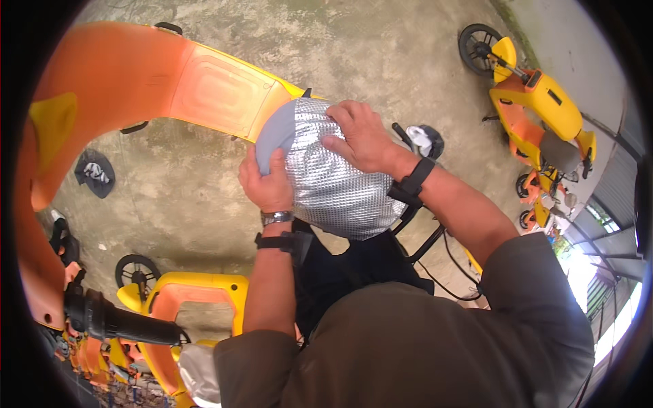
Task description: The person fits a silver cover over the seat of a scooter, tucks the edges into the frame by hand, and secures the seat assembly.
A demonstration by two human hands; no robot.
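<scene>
A silver, quilted foil seat cover (340, 183) lies over a scooter seat in front of me, and a smooth grey panel (275, 132) shows at its left end. At the near left edge of the seat, my left hand (267, 183) is closed round the side, its thumb on top and its fingers partly hidden over the edge. My right hand (364, 139) rests on the far right part of the foil, thumb and forefinger apart on the surface. Its other fingers bend over the far edge and are partly hidden.
The orange scooter body and footboard (224, 92) stretch to the left, with a black handlebar grip (136, 323) at lower left. Yellow-orange scooters stand at right (544, 109) and lower left (197, 285). Dark bundles lie on the concrete left (95, 173) and right (428, 141).
</scene>
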